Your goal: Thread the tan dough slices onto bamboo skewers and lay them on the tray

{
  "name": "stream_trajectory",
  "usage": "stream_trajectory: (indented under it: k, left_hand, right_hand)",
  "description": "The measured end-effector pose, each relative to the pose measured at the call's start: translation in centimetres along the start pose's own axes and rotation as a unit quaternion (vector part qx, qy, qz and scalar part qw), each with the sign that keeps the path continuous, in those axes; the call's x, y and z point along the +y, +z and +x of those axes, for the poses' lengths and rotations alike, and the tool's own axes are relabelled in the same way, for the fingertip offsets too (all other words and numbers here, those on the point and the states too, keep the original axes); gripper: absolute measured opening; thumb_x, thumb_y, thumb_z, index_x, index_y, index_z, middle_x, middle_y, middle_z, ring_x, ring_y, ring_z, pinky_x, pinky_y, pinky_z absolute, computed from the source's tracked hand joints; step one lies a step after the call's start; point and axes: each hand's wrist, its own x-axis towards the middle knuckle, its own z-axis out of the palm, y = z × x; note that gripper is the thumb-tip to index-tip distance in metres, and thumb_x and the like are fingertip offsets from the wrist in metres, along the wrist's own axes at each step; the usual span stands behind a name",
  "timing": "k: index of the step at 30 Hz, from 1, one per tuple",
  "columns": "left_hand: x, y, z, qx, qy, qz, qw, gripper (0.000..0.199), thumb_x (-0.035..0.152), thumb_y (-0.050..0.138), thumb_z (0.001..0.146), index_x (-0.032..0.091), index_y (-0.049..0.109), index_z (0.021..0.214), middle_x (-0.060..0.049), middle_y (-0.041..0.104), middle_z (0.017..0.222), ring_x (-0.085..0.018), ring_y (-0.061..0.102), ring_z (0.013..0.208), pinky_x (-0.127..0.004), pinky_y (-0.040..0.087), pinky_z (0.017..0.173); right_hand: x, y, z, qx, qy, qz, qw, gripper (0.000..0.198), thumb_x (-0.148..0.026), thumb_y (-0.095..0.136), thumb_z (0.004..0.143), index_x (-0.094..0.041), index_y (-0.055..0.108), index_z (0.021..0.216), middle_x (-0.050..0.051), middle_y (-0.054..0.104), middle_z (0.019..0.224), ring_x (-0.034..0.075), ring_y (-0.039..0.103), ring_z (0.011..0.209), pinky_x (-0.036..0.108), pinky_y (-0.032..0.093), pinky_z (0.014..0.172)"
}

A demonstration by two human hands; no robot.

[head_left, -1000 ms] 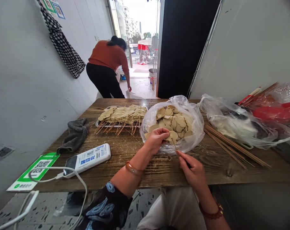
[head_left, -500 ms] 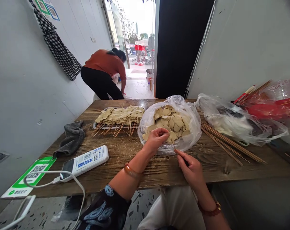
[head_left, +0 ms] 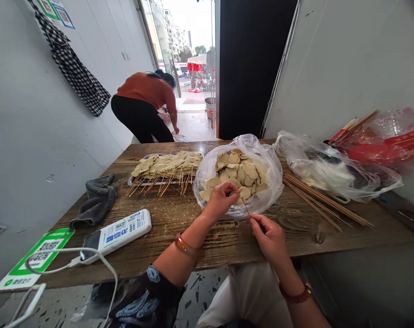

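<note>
Head view: pale round slice [head_left: 244, 193] over near side of open plastic bag [head_left: 275, 180], pinched at edge in our left hand [head_left: 221, 200]. Our right hand [head_left: 269, 234] grips thin skewer [head_left: 247, 207], upper end at slice. Loose slices [head_left: 242, 172] heaped inside bag. Left of bag: tray [head_left: 129, 182] of skewered slices [head_left: 169, 163], sticks towards us; farther left grey cloth [head_left: 97, 200], power bank [head_left: 128, 230], white cable [head_left: 104, 259] crossing green-white card [head_left: 43, 260]. Right: more skewers [head_left: 324, 202] on worktop [head_left: 179, 223], crumpled clear bag [head_left: 370, 180], red packaging [head_left: 380, 154]. Beyond worktop: person [head_left: 143, 91] in orange top, bending.
</note>
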Motion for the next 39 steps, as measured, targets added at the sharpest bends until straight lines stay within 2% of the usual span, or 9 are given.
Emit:
stream_trajectory:
  k: [3, 7, 13, 17, 20, 26, 32, 39]
  left_hand:
    - [-0.1, 0.4, -0.3, -0.026, 0.001, 0.006, 1.000, 0.008, 0.018, 0.064, 0.067, 0.014, 0.058, 0.069, 0.003, 0.052, 0.059, -0.006, 0.041, 0.054, -0.020, 0.030, 0.051]
    - [0.0, 1.3, -1.1, -0.094, -0.002, -0.003, 0.996, 0.011, 0.020, 0.065, 0.067, 0.014, 0.056, 0.069, 0.005, 0.047, 0.057, -0.006, 0.038, 0.053, -0.020, 0.028, 0.051]
    - [0.4, 1.7, -1.8, -0.116, -0.056, -0.054, 0.990, 0.030, 0.040, 0.067, 0.071, 0.013, 0.059, 0.081, 0.002, 0.052, 0.064, -0.008, 0.042, 0.056, -0.021, 0.031, 0.052]
    - [0.4, 1.4, -1.7, -0.154, -0.033, -0.026, 0.987, 0.042, 0.053, 0.062, 0.074, 0.013, 0.054, 0.064, 0.004, 0.041, 0.056, -0.006, 0.033, 0.053, -0.022, 0.024, 0.049]
    - [0.3, 1.0, -1.5, -0.137, -0.018, -0.001, 0.990, 0.046, 0.056, 0.060, 0.075, 0.014, 0.047, 0.058, 0.005, 0.034, 0.054, -0.006, 0.028, 0.053, -0.022, 0.021, 0.048]
    - [0.3, 0.6, -1.1, -0.086, -0.031, -0.016, 0.996, 0.045, 0.056, 0.060, 0.075, 0.015, 0.047, 0.060, 0.005, 0.036, 0.053, -0.007, 0.032, 0.051, -0.021, 0.026, 0.048]
    - [0.3, 0.9, -1.4, -0.099, -0.020, 0.019, 0.995, 0.042, 0.053, 0.058, 0.076, 0.015, 0.049, 0.059, 0.005, 0.038, 0.051, -0.007, 0.033, 0.050, -0.021, 0.026, 0.048]
    - [0.1, 1.4, -1.5, -0.141, 0.034, 0.094, 0.985, 0.036, 0.042, 0.055, 0.081, 0.014, 0.053, 0.058, 0.003, 0.045, 0.053, -0.007, 0.037, 0.053, -0.021, 0.029, 0.051]
  right_hand:
    - [0.1, 0.0, 0.0, 0.009, 0.002, 0.004, 1.000, 0.028, -0.036, 0.050, 0.088, -0.019, 0.072, 0.086, 0.002, 0.067, 0.066, 0.017, 0.062, 0.061, 0.025, 0.047, 0.057]
    - [0.2, 0.0, -0.1, 0.028, 0.016, 0.021, 0.999, 0.029, -0.037, 0.051, 0.089, -0.017, 0.072, 0.088, 0.001, 0.064, 0.062, 0.015, 0.057, 0.056, 0.024, 0.045, 0.056]
    - [0.6, -0.1, -0.3, 0.041, 0.056, 0.051, 0.996, 0.033, -0.043, 0.053, 0.088, -0.016, 0.071, 0.088, 0.000, 0.060, 0.059, 0.014, 0.054, 0.052, 0.023, 0.042, 0.049]
    - [0.4, -0.1, -0.4, 0.034, 0.049, 0.033, 0.998, 0.031, -0.042, 0.055, 0.087, -0.017, 0.072, 0.085, 0.000, 0.062, 0.061, 0.014, 0.056, 0.055, 0.023, 0.044, 0.052]
    - [0.4, 0.0, -0.4, 0.008, 0.050, 0.032, 0.998, 0.032, -0.043, 0.055, 0.087, -0.017, 0.072, 0.089, 0.000, 0.061, 0.061, 0.014, 0.056, 0.055, 0.023, 0.043, 0.051]
    - [0.6, 0.1, -0.4, 0.007, 0.040, 0.024, 0.999, 0.033, -0.043, 0.054, 0.087, -0.017, 0.073, 0.090, 0.000, 0.057, 0.057, 0.015, 0.056, 0.056, 0.023, 0.042, 0.051]
    - [0.4, 0.0, -0.3, 0.029, 0.023, 0.012, 0.999, 0.031, -0.040, 0.054, 0.086, -0.017, 0.074, 0.090, 0.001, 0.060, 0.061, 0.016, 0.058, 0.060, 0.025, 0.045, 0.058]
    - [0.6, 0.1, -0.3, 0.037, 0.046, 0.039, 0.997, 0.033, -0.041, 0.054, 0.087, -0.015, 0.073, 0.093, 0.000, 0.059, 0.060, 0.015, 0.055, 0.057, 0.024, 0.042, 0.054]
